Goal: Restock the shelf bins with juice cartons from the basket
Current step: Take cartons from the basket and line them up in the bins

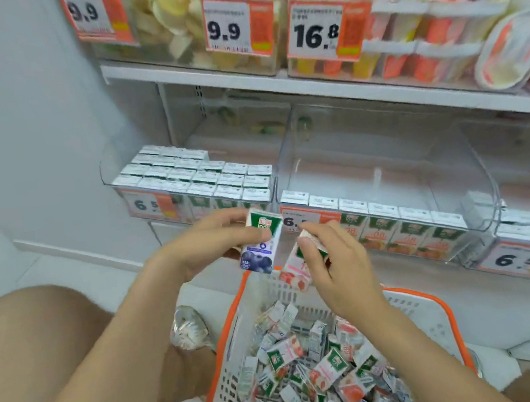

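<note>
Stock count, lower shelf, as I see it from the head camera.

- Bins: three, clear hard plastic with rounded corners, side by side. Left bin (106,172) is packed with small juice cartons (195,179) standing upright in tight rows, too many to count surely. Middle bin (384,160) holds a single front row (387,211) with six white tops showing, and bare plastic behind them. Right bin (525,239) is cut off by the edge of the view; the carton tops inside are blurred.
- Price tags (148,204): three, orange and white card, one on each bin front.
- Basket (411,305): one, white plastic lattice with an orange rim, on the floor below the shelf. It holds a loose heap of cartons (309,367) lying at all angles — not countable.
- Cartons in hand: two, both held above the basket's far rim. The left grip (215,242) is curled round a blueberry carton (259,249), upright, its green top toward the left bin. The right grip (330,266) pinches a pink-fruit carton (296,271), tilted, just beside the first.
</note>
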